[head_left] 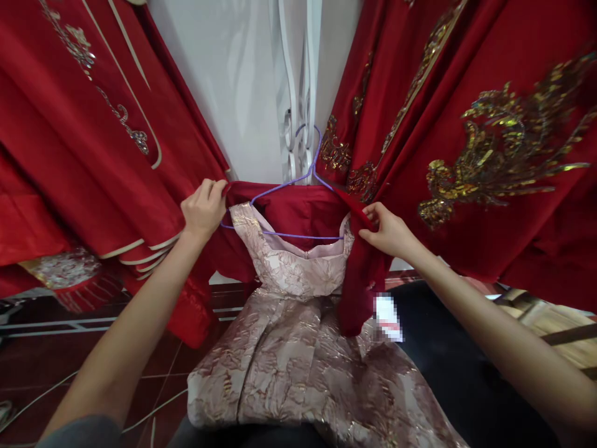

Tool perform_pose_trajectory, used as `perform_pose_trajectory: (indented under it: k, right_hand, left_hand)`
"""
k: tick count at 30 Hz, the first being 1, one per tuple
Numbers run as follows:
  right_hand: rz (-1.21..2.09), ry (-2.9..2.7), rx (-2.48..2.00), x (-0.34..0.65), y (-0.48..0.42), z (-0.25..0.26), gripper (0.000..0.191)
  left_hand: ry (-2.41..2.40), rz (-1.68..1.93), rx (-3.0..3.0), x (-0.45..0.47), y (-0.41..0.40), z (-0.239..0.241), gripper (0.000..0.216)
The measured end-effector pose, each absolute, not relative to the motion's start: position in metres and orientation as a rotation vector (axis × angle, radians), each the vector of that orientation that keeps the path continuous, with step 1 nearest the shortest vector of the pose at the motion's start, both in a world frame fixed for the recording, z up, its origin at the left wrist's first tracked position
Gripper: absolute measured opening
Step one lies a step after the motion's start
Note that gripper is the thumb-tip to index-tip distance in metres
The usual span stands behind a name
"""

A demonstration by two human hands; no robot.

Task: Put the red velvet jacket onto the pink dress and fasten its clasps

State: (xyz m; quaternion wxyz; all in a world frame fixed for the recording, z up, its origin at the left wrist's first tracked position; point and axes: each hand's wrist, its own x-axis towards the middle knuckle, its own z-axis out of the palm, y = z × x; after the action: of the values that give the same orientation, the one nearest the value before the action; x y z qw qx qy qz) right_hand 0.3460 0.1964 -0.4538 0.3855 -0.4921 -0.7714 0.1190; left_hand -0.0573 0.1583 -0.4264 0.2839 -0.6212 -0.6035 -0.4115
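Observation:
A pink and gold brocade dress [298, 348] hangs on a purple wire hanger [284, 185], whose hook rests on a white metal rack [298, 93]. A dark red garment [303, 208] is draped over the same hanger, behind and around the dress. My left hand [204, 208] is closed on the red garment at the hanger's left shoulder. My right hand [389, 231] pinches the red garment's edge at the right shoulder. A blurred white tag [388, 317] hangs below the red cloth.
Red robes with beige trim and silver embroidery [93, 124] hang at the left. Red gowns with gold sequin embroidery [489, 137] hang at the right. A white wall [233, 81] is behind. Dark red floor tiles [56, 348] and a thin white cable [153, 410] lie below.

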Motion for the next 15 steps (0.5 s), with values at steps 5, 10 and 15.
perform_pose_trajectory:
  k: [5, 10, 15]
  right_hand:
    - [0.302, -1.967, -1.240, 0.341, 0.190, -0.460, 0.031]
    - [0.193, -1.795, -1.187, 0.339, 0.185, -0.462, 0.038]
    - [0.259, -1.831, -1.037, 0.321, 0.188, -0.463, 0.034]
  left_hand:
    - [-1.615, -0.739, -1.821, -0.059, 0.129, -0.449, 0.027]
    - [-1.763, -0.680, -1.916, -0.016, 0.117, -0.465, 0.024]
    - [-1.891, -1.170, -1.904, 0.013, 0.132, -0.457, 0.019]
